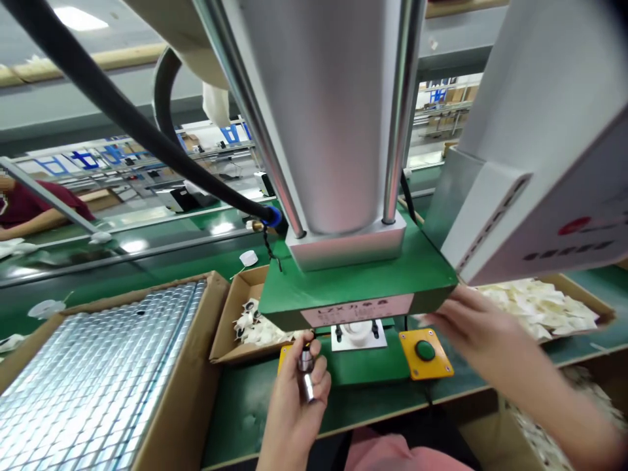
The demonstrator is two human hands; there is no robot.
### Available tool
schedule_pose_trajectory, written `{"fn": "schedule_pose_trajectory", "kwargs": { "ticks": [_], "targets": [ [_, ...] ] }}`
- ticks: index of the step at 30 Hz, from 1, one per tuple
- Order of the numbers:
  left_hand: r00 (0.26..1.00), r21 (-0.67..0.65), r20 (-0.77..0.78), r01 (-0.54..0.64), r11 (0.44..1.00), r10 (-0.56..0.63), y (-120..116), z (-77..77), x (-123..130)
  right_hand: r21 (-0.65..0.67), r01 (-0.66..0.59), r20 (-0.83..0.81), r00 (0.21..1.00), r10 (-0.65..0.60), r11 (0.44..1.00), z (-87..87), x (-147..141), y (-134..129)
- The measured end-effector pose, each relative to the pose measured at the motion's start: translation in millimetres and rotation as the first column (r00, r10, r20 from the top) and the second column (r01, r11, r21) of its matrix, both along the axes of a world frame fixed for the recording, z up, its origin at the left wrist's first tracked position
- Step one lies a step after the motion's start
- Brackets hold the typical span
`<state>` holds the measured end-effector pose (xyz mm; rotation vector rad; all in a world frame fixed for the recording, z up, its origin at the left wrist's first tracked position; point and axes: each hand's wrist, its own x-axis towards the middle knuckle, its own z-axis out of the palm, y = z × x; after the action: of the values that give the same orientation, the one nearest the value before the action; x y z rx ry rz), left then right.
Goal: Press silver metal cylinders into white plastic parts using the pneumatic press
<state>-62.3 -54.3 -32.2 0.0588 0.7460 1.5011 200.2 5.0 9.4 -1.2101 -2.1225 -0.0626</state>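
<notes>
My left hand is closed around a small shiny metal cylinder with a dark tip at its upper end. It is in front of a green press, to the left of a white round fixture on a metal plate under the press head. My right hand is smeared by motion beside the press's right edge. Its fingers reach toward a box of white pieces; whether they hold anything does not show. Below and left of that hand is a green push button on a yellow housing.
On the left, a cardboard box holds rows of silvery cylinders. A smaller box with white and black parts stands beside the press. A black hose crosses the upper left. Beyond the conveyor, a person in a dark red sleeve sits.
</notes>
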Motion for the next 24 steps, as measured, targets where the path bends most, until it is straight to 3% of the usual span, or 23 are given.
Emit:
{"fn": "schedule_pose_trajectory", "kwargs": {
  "ticks": [3, 6, 10, 14, 17, 19, 22, 24],
  "targets": [
    [0.999, -0.019, -0.039, -0.001, 1.0, 0.0, -3.2, 0.1, 3.4, -0.024, -0.104, 0.138, 0.985, 0.107, 0.994, -4.3, -57.4, -2.0],
    [0.997, -0.015, -0.083, -0.005, 1.0, 0.004, -9.0, -2.2, -1.6, -0.004, -0.149, 0.247, 0.958, 0.146, 0.989, -10.1, -87.4, 4.6],
    [0.983, -0.014, -0.184, -0.03, 0.999, 0.027, -17.2, -5.5, -10.7, 0.087, -0.185, 0.439, 0.889, 0.129, 0.979, -7.7, -95.3, 7.8],
    [0.899, -0.061, -0.436, -0.06, 0.996, 0.028, -22.3, -2.2, -8.4, 0.065, -0.253, 0.432, 0.879, 0.202, 0.965, 3.8, -95.5, 5.5],
    [0.735, -0.115, -0.677, -0.084, 0.99, -0.016, -24.8, 0.2, -9.0, -0.027, -0.279, 0.375, 0.887, 0.269, 0.96, 6.0, -92.1, 7.8],
    [0.571, -0.145, -0.818, -0.08, 0.986, -0.074, -26.7, -1.8, -16.3, -0.081, -0.265, 0.343, 0.898, 0.276, 0.961, -0.6, -81.2, 8.6],
    [0.219, -0.157, -0.966, -0.063, 0.986, -0.14, -31.8, -10.3, -35.2, -0.176, -0.176, 0.212, 0.954, 0.212, 0.968, -22.4, -47.9, 2.1],
    [-0.016, -0.167, -0.986, -0.033, 0.985, -0.168, -37.3, -17.1, -46.9, -0.297, -0.077, 0.132, 0.984, 0.121, 0.952, -39.8, -19.9, -7.4]
  ]
}}
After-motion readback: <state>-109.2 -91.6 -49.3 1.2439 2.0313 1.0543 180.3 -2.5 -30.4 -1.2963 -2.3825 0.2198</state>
